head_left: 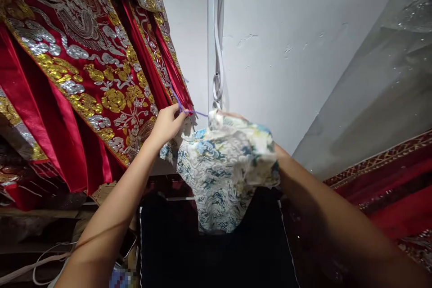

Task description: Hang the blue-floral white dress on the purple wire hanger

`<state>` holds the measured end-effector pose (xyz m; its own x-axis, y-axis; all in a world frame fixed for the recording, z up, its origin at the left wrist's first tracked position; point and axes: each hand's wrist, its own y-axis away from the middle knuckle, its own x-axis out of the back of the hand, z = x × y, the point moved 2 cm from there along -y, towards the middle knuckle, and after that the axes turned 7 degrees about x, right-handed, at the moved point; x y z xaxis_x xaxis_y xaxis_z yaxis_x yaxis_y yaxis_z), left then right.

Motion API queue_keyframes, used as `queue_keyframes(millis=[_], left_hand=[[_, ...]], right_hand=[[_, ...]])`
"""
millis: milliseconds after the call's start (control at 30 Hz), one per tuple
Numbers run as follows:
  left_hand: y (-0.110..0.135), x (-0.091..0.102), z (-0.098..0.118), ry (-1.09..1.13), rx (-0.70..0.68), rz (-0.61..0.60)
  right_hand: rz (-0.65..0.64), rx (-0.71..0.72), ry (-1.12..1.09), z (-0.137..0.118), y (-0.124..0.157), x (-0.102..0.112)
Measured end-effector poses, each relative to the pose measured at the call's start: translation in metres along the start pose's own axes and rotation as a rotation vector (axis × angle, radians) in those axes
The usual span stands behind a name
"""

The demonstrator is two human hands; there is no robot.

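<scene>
My left hand (168,127) is closed, thumb against fingers, around a thin purple clothes hanger (197,113) at the shoulder of a short-sleeved blouse. The blouse (219,175) is white with a blue, green and yellow floral print and crinkled fabric; it hangs in front of me, its right part smeared by motion. My right forearm reaches up to the blouse's right sleeve. Of my right hand (233,114), only a strip of skin shows above the cloth; the fingers are hidden behind or inside it.
Red garments with gold and silver embroidery (114,99) hang close on the left. White straps (218,40) run down the pale wall (276,54) ahead. Clear plastic sheeting (381,76) covers the right side, above more red cloth (398,207). Black clothing (216,256) is below.
</scene>
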<state>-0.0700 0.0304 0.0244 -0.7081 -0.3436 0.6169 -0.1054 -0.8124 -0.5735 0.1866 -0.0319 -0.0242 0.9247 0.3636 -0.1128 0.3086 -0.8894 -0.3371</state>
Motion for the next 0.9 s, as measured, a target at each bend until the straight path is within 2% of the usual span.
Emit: queue_keyframes(millis=[67, 133, 167, 267, 333, 433, 500, 567, 733, 800, 900], left_hand=[[0.006, -0.006, 0.0, 0.086, -0.03, -0.073], [0.019, -0.009, 0.001, 0.248, -0.057, -0.196], [0.028, -0.01, 0.003, 0.333, -0.069, -0.269], [0.055, -0.007, 0.011, 0.48, -0.085, -0.457], [0.067, -0.004, 0.021, 0.517, -0.081, -0.513], [0.073, -0.002, 0.04, 0.583, -0.055, -0.555], [0.072, -0.001, 0.055, 0.617, -0.04, -0.599], [0.069, 0.0, 0.068, 0.637, -0.033, -0.599], [0.063, 0.008, 0.085, 0.789, -0.037, -0.334], [0.065, 0.006, 0.089, 0.826, -0.02, -0.387], [0.072, 0.001, 0.095, 0.837, 0.021, -0.603]], right_hand=[[-0.185, -0.036, 0.169, -0.003, -0.013, -0.021], [-0.33, 0.02, 0.432, -0.003, -0.02, -0.025], [-0.326, 0.092, 0.585, -0.001, -0.022, -0.02], [-0.153, 0.294, 0.981, 0.012, -0.015, 0.004], [-0.179, 0.368, 1.098, 0.028, -0.007, 0.007], [-0.349, 0.501, 1.166, 0.051, 0.003, -0.012], [-0.347, 0.591, 1.198, 0.059, 0.006, -0.026], [-0.272, 0.651, 1.18, 0.058, 0.006, -0.03], [0.053, 0.831, 0.999, 0.034, 0.012, -0.011], [0.097, 0.869, 1.005, 0.029, 0.014, -0.006], [0.0, 0.849, 1.1, 0.032, 0.019, -0.005]])
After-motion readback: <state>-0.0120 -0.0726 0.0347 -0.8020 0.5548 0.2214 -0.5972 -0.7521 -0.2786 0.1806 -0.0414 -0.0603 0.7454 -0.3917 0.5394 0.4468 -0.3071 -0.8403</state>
